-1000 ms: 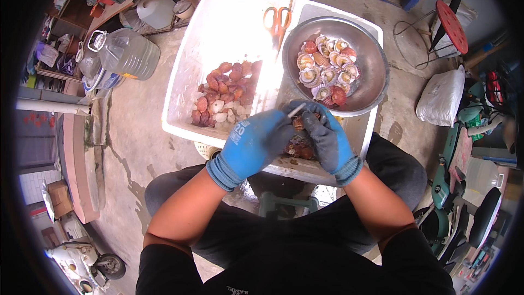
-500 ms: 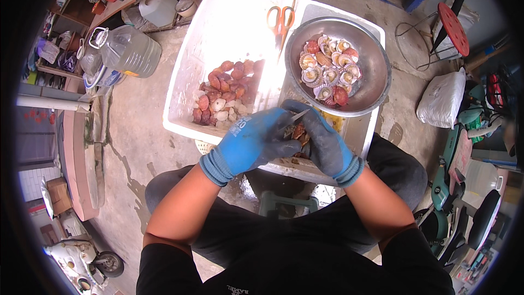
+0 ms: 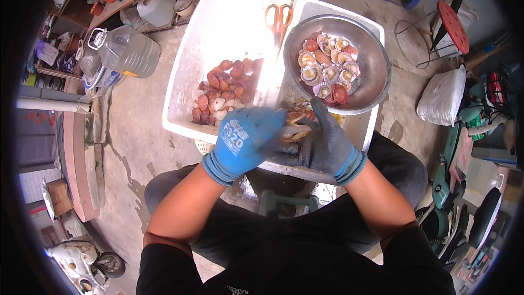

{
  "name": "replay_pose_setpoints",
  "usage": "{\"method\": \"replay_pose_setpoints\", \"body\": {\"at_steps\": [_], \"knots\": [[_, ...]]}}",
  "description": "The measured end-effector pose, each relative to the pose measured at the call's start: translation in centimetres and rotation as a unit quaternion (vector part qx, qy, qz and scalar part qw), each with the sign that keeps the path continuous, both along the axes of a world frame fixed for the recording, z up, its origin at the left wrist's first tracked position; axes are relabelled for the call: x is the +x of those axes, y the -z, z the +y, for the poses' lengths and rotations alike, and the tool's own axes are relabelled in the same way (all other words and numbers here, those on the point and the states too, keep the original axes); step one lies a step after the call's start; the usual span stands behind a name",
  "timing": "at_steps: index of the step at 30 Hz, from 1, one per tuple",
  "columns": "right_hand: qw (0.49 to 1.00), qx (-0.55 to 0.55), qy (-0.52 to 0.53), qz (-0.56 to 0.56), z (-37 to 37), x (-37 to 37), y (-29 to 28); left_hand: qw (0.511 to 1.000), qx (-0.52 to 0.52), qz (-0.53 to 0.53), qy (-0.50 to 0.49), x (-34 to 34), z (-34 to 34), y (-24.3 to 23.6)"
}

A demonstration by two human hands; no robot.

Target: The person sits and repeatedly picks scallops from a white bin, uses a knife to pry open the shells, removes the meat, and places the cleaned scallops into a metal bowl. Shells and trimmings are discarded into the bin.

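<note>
My left hand (image 3: 245, 136), in a blue-and-grey glove, is smeared by motion; its fingers and whatever they hold cannot be made out. Just right of it, my gloved right hand (image 3: 333, 145) grips a brownish scallop (image 3: 296, 132) over a tray (image 3: 363, 134) with more shells partly hidden under my hands. Behind them a steel bowl (image 3: 369, 74) holds several scallops (image 3: 327, 60), many showing pale insides. To the left, a white foam box (image 3: 180, 98) holds reddish closed scallops (image 3: 215, 84) and ice chunks. Orange-handled scissors (image 3: 278, 22) lie at its right edge.
Large water jugs (image 3: 128, 54) stand at the left. A red round stool (image 3: 453, 27), a white sack (image 3: 439, 98) and a green scooter (image 3: 445, 186) are at the right. A white scooter (image 3: 87, 262) is at the lower left, and shelves (image 3: 82, 5) at the upper left.
My left hand has moved left, away from my right. The scallop between them shows more, and the thin blade seen earlier no longer shows clearly. My right thumb is raised.
</note>
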State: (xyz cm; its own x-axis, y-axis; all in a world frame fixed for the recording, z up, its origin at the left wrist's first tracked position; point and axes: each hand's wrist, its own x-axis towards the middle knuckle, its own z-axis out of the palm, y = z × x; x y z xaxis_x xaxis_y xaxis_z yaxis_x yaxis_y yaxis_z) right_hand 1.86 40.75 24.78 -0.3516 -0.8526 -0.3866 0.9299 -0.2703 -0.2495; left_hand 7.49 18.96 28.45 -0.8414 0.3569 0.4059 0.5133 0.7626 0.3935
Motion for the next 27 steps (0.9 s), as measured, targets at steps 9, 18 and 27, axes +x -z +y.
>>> {"method": "replay_pose_setpoints", "body": {"at_steps": [9, 18, 27], "knots": [[0.747, 0.265, 0.131, 0.596, 0.6, 2.8, 3.7, 0.896, 0.348, -0.253, -0.112, -0.7, 0.9, 2.4], [0.873, 0.284, 0.085, 0.387, 0.7, 0.7, 3.1, 0.938, 0.221, -0.213, -0.159, 0.7, 0.9, 0.6], [0.882, 0.226, 0.122, 0.396, -0.5, 1.0, 2.5, 0.974, 0.021, -0.211, -0.075, 1.4, 1.5, 4.0]]}}
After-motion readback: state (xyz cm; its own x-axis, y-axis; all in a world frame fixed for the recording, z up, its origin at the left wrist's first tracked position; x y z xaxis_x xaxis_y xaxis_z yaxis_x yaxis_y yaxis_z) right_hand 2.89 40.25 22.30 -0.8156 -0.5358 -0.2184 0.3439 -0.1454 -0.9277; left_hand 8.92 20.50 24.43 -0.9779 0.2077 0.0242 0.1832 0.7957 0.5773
